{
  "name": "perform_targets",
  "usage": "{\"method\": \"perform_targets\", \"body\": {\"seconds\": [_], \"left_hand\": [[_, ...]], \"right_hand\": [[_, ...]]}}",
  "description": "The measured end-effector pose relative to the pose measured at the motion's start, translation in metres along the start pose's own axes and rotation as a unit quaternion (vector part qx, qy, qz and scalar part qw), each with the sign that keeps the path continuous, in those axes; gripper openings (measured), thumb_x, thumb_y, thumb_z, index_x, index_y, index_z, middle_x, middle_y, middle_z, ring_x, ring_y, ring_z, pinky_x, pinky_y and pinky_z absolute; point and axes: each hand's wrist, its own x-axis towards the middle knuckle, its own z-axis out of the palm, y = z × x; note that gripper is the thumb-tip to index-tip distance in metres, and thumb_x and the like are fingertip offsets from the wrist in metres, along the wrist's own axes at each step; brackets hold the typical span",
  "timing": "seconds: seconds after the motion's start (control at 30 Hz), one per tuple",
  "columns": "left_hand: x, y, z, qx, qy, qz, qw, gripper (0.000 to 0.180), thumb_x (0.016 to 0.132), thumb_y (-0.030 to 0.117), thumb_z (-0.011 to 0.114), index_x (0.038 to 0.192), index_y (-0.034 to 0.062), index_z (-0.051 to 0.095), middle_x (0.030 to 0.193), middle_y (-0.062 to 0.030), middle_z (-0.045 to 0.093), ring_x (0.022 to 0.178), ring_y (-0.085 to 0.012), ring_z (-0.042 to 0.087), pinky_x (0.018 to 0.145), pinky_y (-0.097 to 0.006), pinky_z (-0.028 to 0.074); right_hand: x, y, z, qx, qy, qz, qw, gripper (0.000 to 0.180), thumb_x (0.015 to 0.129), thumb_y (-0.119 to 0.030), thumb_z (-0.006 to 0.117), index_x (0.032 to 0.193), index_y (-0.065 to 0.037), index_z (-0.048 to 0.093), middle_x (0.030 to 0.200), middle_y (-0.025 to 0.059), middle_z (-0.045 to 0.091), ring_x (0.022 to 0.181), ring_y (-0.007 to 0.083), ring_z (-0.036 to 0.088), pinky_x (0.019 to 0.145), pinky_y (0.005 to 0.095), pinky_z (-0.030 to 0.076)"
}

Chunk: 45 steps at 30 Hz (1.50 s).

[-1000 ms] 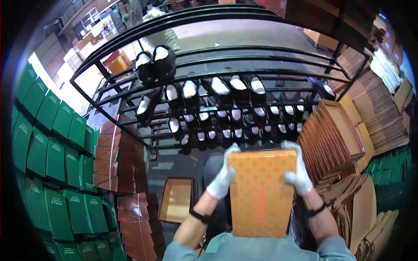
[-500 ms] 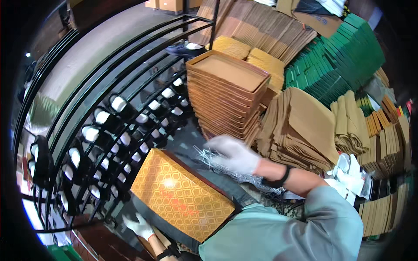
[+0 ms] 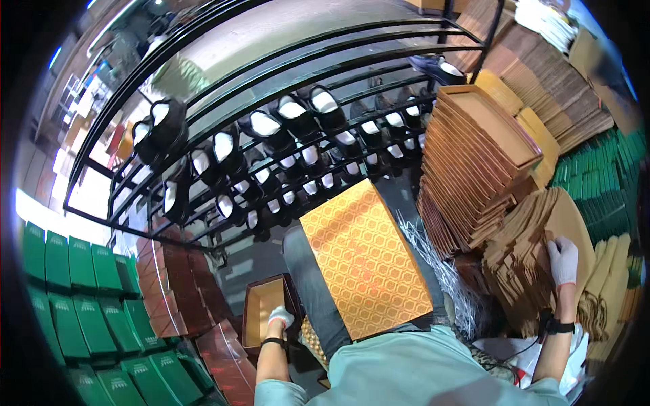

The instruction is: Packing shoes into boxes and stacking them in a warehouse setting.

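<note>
Across my lap lies a gold box lid or panel (image 3: pixel 365 260) with a honeycomb pattern; neither hand touches it. Low on the left, my gloved left hand (image 3: pixel 279 316) is closed at the right edge of an open brown box (image 3: pixel 252 328) with a tan inside. My right hand (image 3: pixel 562 260), in a white glove, rests on the stack of brown paper sheets (image 3: pixel 504 254) at the right. Its fingers are stretched out, the thumb apart from them, over the folded, wrinkled sheets.
Ahead stands a black metal rack (image 3: pixel 325 64) with several dark shoes (image 3: pixel 267 132). Nested brown trays (image 3: pixel 474 169) rise at the right. Green boxes (image 3: pixel 74 264) and dark red boxes (image 3: pixel 169 291) are piled at the left. White plastic strapping (image 3: pixel 443 277) lies beside my lap.
My view has turned left. My right hand has moved from above the strapping to the paper stack at the right. My left hand is now at the open brown box.
</note>
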Motion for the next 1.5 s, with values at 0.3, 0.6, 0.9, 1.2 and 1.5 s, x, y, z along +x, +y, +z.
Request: {"method": "perform_targets", "body": {"seconds": [0.3, 0.6, 0.9, 1.2, 1.5], "left_hand": [[-0.08, 0.053, -0.028, -0.171, 0.25, 0.036, 0.952, 0.06, 0.096, 0.021, 0.074, 0.15, 0.0001, 0.062, 0.16, -0.0299, 0.059, 0.149, -0.0487, 0.057, 0.124, -0.051, 0.049], [-0.224, 0.207, -0.068, -0.211, 0.453, 0.32, 0.805, 0.074, 0.107, 0.035, 0.073, 0.165, -0.0008, 0.043, 0.156, -0.0242, 0.057, 0.144, -0.0391, 0.056, 0.125, -0.048, 0.042], [-0.342, 0.245, -0.28, -0.561, 0.268, 0.62, 0.478, 0.122, 0.091, 0.033, 0.085, 0.183, 0.0113, 0.007, 0.183, -0.0146, 0.03, 0.164, -0.0365, 0.038, 0.132, -0.058, 0.034], [-0.307, 0.291, -0.659, -0.599, 0.21, 0.585, 0.506, 0.067, 0.105, 0.025, 0.07, 0.168, 0.0137, 0.05, 0.156, -0.0083, 0.061, 0.132, -0.0218, 0.061, 0.111, -0.04, 0.051], [-0.2, 0.108, -0.558, 0.146, 0.737, 0.257, 0.608, 0.043, 0.109, 0.013, 0.064, 0.149, -0.0016, 0.066, 0.145, -0.0219, 0.073, 0.13, -0.0351, 0.072, 0.11, -0.043, 0.057]], "right_hand": [[-0.005, -0.132, -0.012, 0.13, 0.04, -0.079, 0.988, 0.051, 0.086, -0.026, 0.085, 0.128, -0.001, 0.071, 0.11, 0.0175, 0.073, 0.095, 0.0341, 0.071, 0.083, 0.0471, 0.059], [-0.079, -0.297, 0.154, 0.473, -0.404, -0.223, 0.751, 0.107, 0.094, -0.019, 0.084, 0.18, -0.005, 0.023, 0.181, 0.0185, 0.036, 0.168, 0.0322, 0.03, 0.137, 0.0452, 0.025], [0.026, -0.437, -0.047, 0.705, -0.353, -0.308, 0.532, 0.121, 0.077, -0.026, 0.091, 0.177, 0.003, 0.028, 0.174, 0.0152, 0.045, 0.164, 0.025, 0.04, 0.135, 0.0421, 0.028], [0.195, -0.632, -0.131, 0.821, -0.203, -0.171, 0.505, 0.051, 0.106, -0.038, 0.071, 0.147, -0.006, 0.069, 0.132, 0.0069, 0.074, 0.112, 0.0199, 0.068, 0.1, 0.0391, 0.056], [0.124, -0.173, -0.07, 0.096, 0.02, -0.13, 0.987, 0.044, 0.115, -0.023, 0.062, 0.149, 0.005, 0.067, 0.146, 0.0191, 0.072, 0.134, 0.0269, 0.067, 0.116, 0.0403, 0.052]]}}
